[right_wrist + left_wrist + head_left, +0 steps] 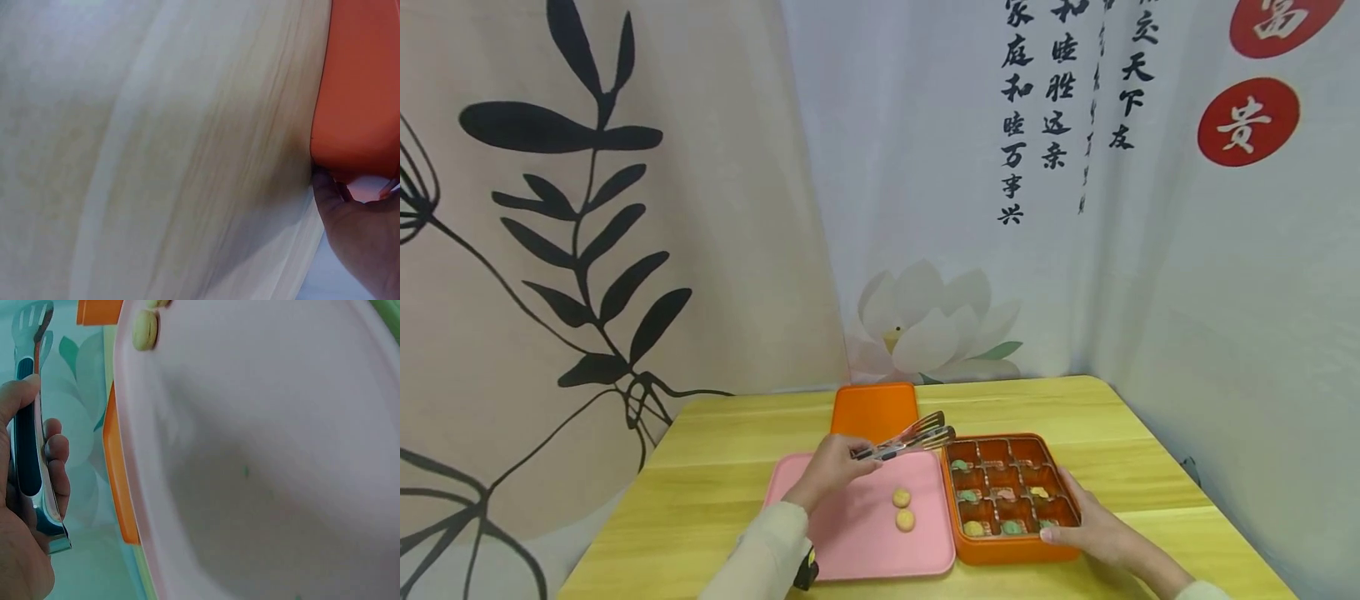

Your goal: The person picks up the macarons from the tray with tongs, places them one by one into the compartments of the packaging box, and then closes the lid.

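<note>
Seemingly filling orange box (pixel 1000 549), clasped in right hand (pixel 1097 528), gripping empty tongs (pixel 889 453) in left hand (pixel 833 468), probably needing to reach for macarons (pixel 906 520) next.

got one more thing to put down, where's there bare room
Bare tabletop lies left of the pink tray, and behind the orange box, right of the flat orange piece. Crowded: tray and box sit side by side, with tongs above the tray's far right, left sleeve across its near left, the right hand on the box.
</note>
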Demonstrator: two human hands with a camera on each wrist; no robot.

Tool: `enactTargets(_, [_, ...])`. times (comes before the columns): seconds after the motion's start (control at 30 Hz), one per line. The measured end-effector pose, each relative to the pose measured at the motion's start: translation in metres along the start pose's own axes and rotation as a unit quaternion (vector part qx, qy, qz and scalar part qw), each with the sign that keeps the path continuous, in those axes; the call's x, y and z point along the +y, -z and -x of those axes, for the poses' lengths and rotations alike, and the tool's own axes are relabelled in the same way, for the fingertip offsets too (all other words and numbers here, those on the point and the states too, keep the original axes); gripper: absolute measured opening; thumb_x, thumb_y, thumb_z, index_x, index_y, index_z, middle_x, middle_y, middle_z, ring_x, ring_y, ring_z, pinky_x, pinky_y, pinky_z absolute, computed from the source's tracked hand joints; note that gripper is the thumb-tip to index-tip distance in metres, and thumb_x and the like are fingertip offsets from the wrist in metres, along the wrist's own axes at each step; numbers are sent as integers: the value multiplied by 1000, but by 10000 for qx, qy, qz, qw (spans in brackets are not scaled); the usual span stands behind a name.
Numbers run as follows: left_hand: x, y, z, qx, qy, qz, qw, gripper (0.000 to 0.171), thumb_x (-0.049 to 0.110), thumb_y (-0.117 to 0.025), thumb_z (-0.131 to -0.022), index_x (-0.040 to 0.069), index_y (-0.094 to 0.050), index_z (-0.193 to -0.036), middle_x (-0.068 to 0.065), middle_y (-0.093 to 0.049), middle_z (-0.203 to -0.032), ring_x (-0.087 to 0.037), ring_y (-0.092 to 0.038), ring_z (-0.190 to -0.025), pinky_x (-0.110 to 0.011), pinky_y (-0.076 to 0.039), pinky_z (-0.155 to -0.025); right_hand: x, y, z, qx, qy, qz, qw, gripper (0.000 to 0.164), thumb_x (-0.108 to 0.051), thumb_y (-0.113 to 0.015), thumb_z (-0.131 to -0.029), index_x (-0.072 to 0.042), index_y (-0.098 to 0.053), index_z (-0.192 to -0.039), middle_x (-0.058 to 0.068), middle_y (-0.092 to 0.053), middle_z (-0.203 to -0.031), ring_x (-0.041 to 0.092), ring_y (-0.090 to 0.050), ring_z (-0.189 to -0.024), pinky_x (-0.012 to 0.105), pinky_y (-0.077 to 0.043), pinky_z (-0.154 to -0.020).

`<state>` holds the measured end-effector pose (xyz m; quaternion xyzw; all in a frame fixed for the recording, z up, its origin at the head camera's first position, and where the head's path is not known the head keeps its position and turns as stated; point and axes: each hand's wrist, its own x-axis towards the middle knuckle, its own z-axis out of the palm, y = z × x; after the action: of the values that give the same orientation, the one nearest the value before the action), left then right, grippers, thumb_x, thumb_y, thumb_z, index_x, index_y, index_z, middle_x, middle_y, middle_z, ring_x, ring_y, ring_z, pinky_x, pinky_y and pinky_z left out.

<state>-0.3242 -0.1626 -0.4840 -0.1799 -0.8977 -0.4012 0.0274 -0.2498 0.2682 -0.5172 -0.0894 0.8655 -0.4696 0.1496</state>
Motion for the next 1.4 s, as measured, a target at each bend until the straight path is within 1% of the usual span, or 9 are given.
enactTargets(0.23, [-14,13,9,41,28,-157,9999,15,28,-81,-82,16,-72,-84,6,-57,-68,-11,-46,-60,-25,-38,-51,4,-1,1,10,44,-105,9999,111,-32,-74,-90,1,10,-155,37,5,-155,62,1,-138,75,-16,-102])
enactTargets(0.33, [-20,18,14,70,-72,-313,9995,17,28,-82,-81,14,-74,-87,6,-59,-71,-10,-48,-62,-25,-41,-53,4,-2,0,-11,129,-234,9996,110,-30,-73,-90,1,10,-155,37,4,-155,61,-5,-138,74,-20,-103])
enactTargets(0.5, [-27,26,25,18,-19,-224,9997,30,27,-82,-80,10,-77,-104,5,-64,-76,-7,-43,-54,-23,-35,-47,3,-1,1,-48,244,-451,9987,108,-27,-73,-91,1,10,-155,38,2,-155,60,-15,-137,69,-26,-104])
enactTargets(0.57, [-31,28,30,-28,-57,-184,9998,32,27,-83,-79,11,-77,-107,5,-66,-79,-6,-43,-54,-22,-34,-46,2,0,2,-49,166,-343,9993,109,-28,-73,-91,2,10,-155,38,4,-155,61,-10,-137,71,-23,-104])
enactTargets(0.7, [-39,33,38,-65,-325,-323,9989,22,26,-84,-78,16,-77,-97,9,-68,-83,-5,-50,-64,-23,-43,-56,2,1,3,-79,92,-274,9996,109,-29,-72,-91,2,11,-154,38,7,-155,62,-2,-137,74,-20,-103])
enactTargets(0.77, [-44,35,41,-82,-460,-446,9979,17,26,-85,-78,18,-76,-90,11,-67,-79,-5,-51,-66,-24,-44,-60,1,1,3,-95,109,-239,9996,109,-29,-72,-92,1,12,-154,38,7,-155,62,-1,-137,74,-20,-103])
enactTargets(0.87, [-50,38,46,-113,-553,-513,9971,15,24,-85,-77,19,-75,-87,13,-66,-77,-4,-51,-65,-24,-44,-61,0,1,2,-77,137,-251,9996,109,-29,-72,-92,0,12,-155,37,7,-156,61,-1,-138,73,-20,-103])
enactTargets(1.17, [-60,42,61,-280,-433,-376,9980,19,21,-83,-78,14,-77,-95,12,-66,-78,-4,-51,-64,-24,-45,-59,0,0,2,-128,49,-151,9998,108,-32,-70,-92,0,12,-155,36,9,-156,62,4,-137,76,-16,-102])
enactTargets(1.4, [-65,43,69,-317,-247,-387,9984,17,23,-84,-78,16,-76,-93,12,-63,-74,-5,-50,-64,-25,-45,-59,-2,0,2,-98,92,-106,9999,109,-32,-71,-92,2,11,-154,38,7,-155,62,3,-137,76,-17,-102])
